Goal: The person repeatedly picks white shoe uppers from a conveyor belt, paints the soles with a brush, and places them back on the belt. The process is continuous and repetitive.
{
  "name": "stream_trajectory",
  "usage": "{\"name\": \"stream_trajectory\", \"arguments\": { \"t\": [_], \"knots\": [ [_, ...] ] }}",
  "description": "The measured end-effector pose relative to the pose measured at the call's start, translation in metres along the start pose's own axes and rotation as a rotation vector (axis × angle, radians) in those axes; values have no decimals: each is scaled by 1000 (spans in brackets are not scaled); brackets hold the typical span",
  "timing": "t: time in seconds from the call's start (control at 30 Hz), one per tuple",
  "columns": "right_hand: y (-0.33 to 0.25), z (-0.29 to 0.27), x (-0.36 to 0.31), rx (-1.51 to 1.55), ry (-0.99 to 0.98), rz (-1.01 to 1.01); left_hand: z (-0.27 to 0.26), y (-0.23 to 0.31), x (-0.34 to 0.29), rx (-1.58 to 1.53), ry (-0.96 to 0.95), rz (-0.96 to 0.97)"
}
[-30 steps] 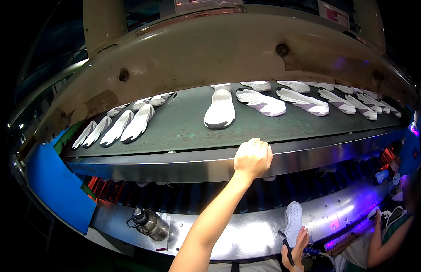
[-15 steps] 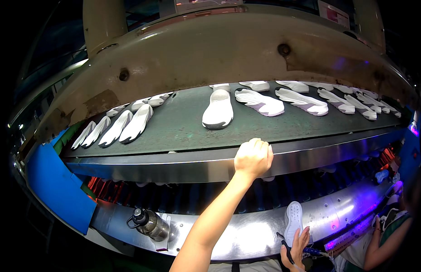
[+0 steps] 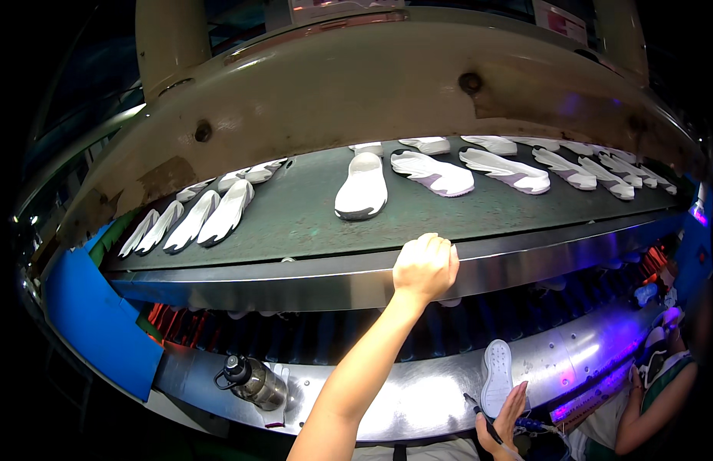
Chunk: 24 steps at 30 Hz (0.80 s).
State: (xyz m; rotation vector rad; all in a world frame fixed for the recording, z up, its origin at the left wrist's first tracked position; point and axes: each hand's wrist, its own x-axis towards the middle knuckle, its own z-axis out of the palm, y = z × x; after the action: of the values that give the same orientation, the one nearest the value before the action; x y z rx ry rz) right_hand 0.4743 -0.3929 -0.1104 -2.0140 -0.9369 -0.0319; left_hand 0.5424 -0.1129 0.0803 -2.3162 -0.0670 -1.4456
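Observation:
My left hand (image 3: 425,266) is closed in a fist at the metal front rail (image 3: 325,283) of a conveyor; its curled fingers are hidden, so I cannot tell what is in them. Beyond it, on the dark green belt (image 3: 302,219), a white shoe upper with a black toe edge (image 3: 362,188) lies toe toward me. My right hand (image 3: 504,422), low in the picture, has a thin black pen-like tool (image 3: 488,425) between thumb and palm, its fingers stretched up together. Right by these fingertips, a white shoe sole (image 3: 497,378) rests on the lower steel ledge (image 3: 418,384).
Several more white uppers (image 3: 506,169) lie on the belt under a beige hood (image 3: 333,84). A dark bottle (image 3: 256,382) stands on the ledge at left. Dark rollers (image 3: 318,338) run below the rail. Another person's arm (image 3: 654,415) is at lower right, beside shoes.
The upper part of the picture has shifted slightly left. My right fingers are closer together and the tool has tilted a little. My left fist stays at the rail.

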Motion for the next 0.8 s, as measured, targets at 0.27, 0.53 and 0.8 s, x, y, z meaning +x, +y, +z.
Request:
{"name": "stream_trajectory", "arguments": {
  "t": [0.27,0.53,0.8],
  "knots": [
    [5,-1,1,85,10,15,2,1,0,-1,-3,3],
    [6,-4,1,-51,-38,16,1,3,2,-7,-3,10],
    [-8,-14,9,89,-64,100,4,4,1,-18,-13,5]
  ]
}}
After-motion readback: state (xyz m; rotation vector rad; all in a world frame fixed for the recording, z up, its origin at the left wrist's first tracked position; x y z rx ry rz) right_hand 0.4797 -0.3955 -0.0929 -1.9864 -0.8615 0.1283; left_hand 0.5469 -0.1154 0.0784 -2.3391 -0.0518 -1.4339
